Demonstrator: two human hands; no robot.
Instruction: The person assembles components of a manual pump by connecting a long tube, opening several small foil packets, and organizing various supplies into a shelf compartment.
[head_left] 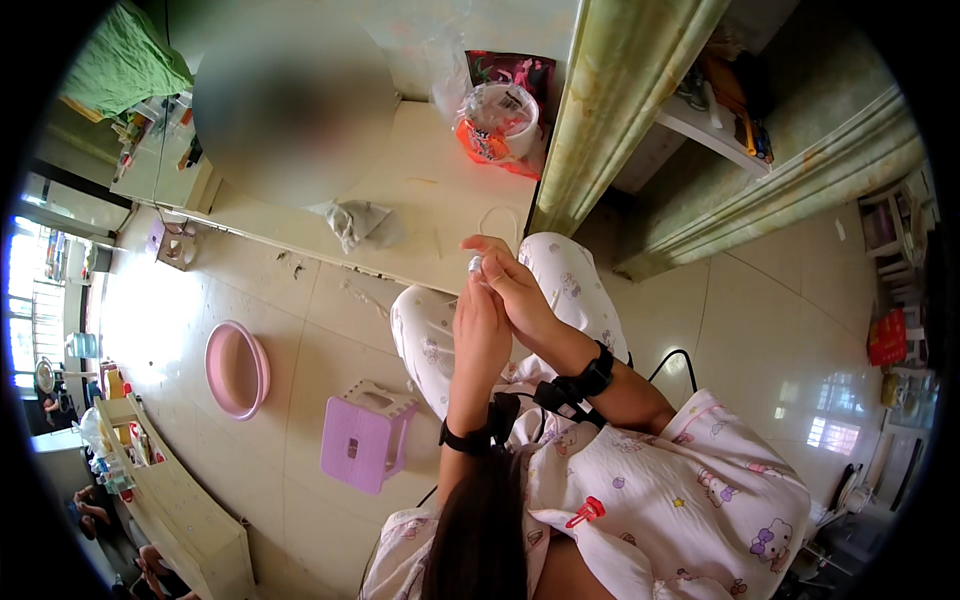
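Observation:
My left hand [482, 328] and my right hand [514, 288] meet in front of my knees, close to the edge of the pale table [420, 245]. Their fingers are closed and press together. A small whitish thing [474, 265] shows at the fingertips; its kind is too small to make out. The right index finger points out to the left above it. Most of the left fingertips are hidden behind the right hand. Black straps [590, 372] circle both wrists. On the table, left of the hands, lies a crumpled grey-white cloth or bag [352, 224].
A white tub [518, 115] in plastic wrapping stands at the back of the table, near green-yellow curtains [610, 110]. On the floor to the left are a pink basin [263, 372] and a purple stool [358, 445]. One patch above the table is blurred.

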